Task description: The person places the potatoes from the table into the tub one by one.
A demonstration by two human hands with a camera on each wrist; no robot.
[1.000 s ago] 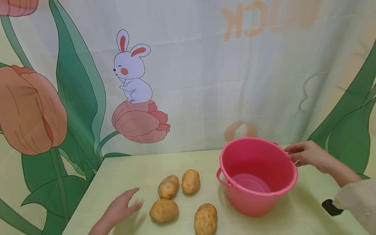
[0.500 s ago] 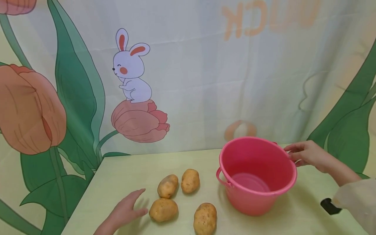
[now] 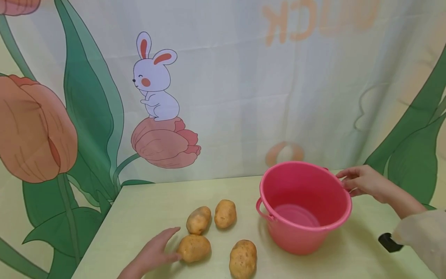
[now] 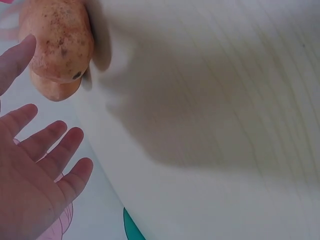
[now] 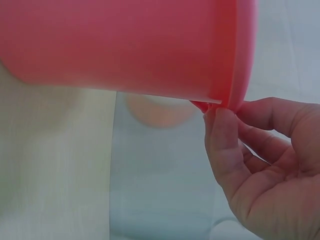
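Two bare hands work over a pale, wood-grained table (image 3: 146,205) in front of a fabric backdrop (image 3: 226,97) printed with a white rabbit (image 3: 158,89). Four brown potatoes lie on the tabletop, left of a pink plastic bucket (image 3: 296,241). The left hand (image 3: 156,250) is beside the front-left potato (image 3: 194,248), its fingers spread and not curled, gripping nothing; the thumb tip is at the potato's left edge, though whether it touches is hard to tell. Just behind, touching or nearly so, is the rear-left potato (image 3: 198,220); the rear-right potato (image 3: 225,214) lies close by to its right, and the front-right potato (image 3: 243,259) sits apart, nearer the bucket. The right hand (image 3: 369,182) pinches the bucket's right rim between thumb and fingers, while the loop of the handle (image 3: 262,211) shows on the left side. For a sure hold, the left fingers would best slip in behind the front-left potato, on the side facing its neighbour, with the thumb opposing them low on the near side. The narrow join there could let the rear-left potato roll if nudged, so a gentle, even squeeze seems wise. A steady pinch on the rim should keep the bucket from sliding or tipping.
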